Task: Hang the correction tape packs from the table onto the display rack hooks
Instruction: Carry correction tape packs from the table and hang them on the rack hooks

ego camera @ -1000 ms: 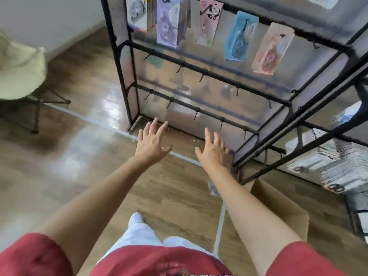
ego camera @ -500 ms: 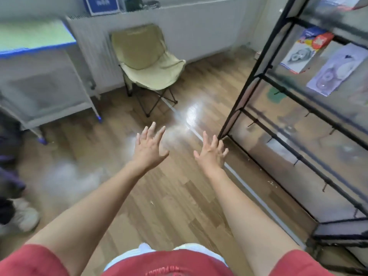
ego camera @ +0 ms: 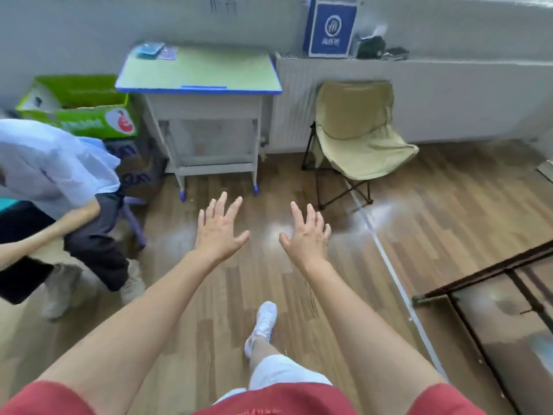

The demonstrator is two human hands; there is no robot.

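A small desk with a green top and blue rim (ego camera: 209, 71) stands against the far wall. Two or three blue and lilac correction tape packs (ego camera: 155, 51) lie at its back left corner. My left hand (ego camera: 220, 232) and my right hand (ego camera: 306, 235) are stretched out in front of me over the wooden floor, fingers spread, holding nothing, well short of the desk. Only the bottom corner of the black display rack (ego camera: 493, 280) shows at the right edge; its hooks are out of view.
A beige folding chair (ego camera: 359, 136) stands right of the desk by a white radiator. A person in a white shirt (ego camera: 54, 175) crouches at the left, beside a green carton (ego camera: 80, 106). A blue box (ego camera: 329, 26) sits on the radiator shelf. A white tape line (ego camera: 389, 265) crosses the floor.
The view has swung left, away from the rack with its hanging packs, past the chair and onto the desk. Both hands stay outstretched and empty.
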